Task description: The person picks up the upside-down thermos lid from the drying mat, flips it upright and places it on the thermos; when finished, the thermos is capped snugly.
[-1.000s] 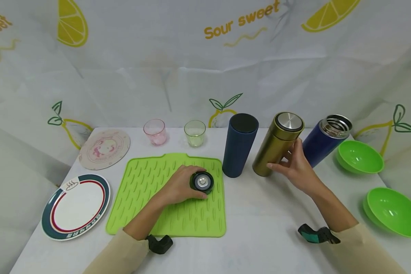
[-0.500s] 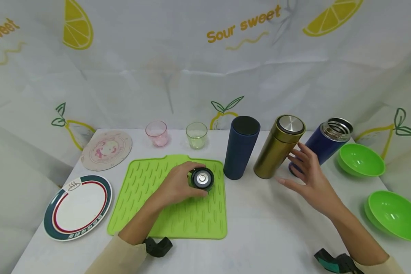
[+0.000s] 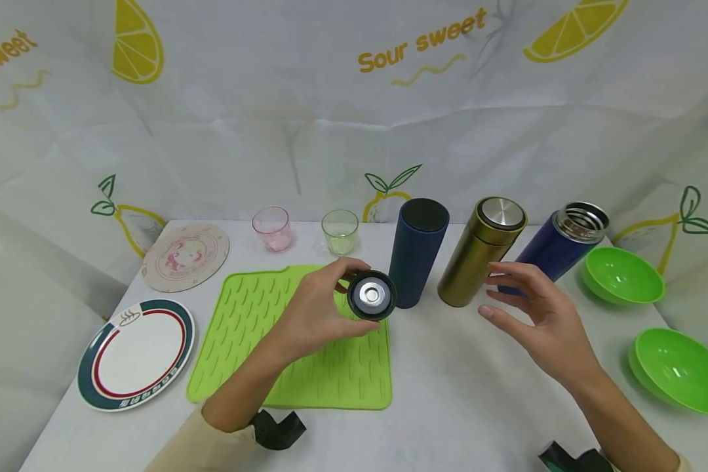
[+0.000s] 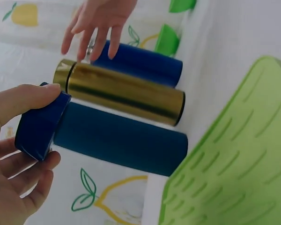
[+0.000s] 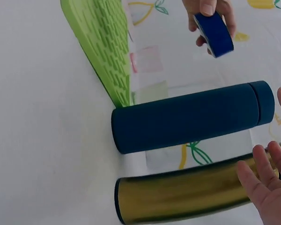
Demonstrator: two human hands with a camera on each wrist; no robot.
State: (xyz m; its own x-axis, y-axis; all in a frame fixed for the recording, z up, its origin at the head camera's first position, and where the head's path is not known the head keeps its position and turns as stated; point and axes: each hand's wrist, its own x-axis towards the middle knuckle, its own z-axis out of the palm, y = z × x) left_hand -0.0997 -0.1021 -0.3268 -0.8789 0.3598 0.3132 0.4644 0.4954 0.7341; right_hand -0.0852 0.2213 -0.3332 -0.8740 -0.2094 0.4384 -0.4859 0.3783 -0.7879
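My left hand (image 3: 314,309) pinches a blue flask lid (image 4: 40,123) between thumb and fingers, raised over the green mat (image 3: 236,354). In the head view the silver inside of the lid faces up. Spread fingers mark my right hand (image 3: 539,318), which holds nothing and hovers in front of the gold vacuum flask (image 3: 472,269). That flask stands upright with its steel-topped cap on. Left of it is a capped dark blue flask (image 3: 415,262). Behind my right hand stands a blue flask (image 3: 549,252) without a lid, its steel mouth bare.
Pink (image 3: 274,233) and green (image 3: 339,235) glasses stand at the back. A round pink-printed coaster (image 3: 159,265) and a rimmed plate (image 3: 141,357) lie at the left. Two green bowls (image 3: 622,275) sit at the right edge. A printed white cloth hangs behind.
My right hand has let go of the gold flask and drawn back from it with fingers spread. My left hand has lifted the lid off the mat and moved it slightly right.
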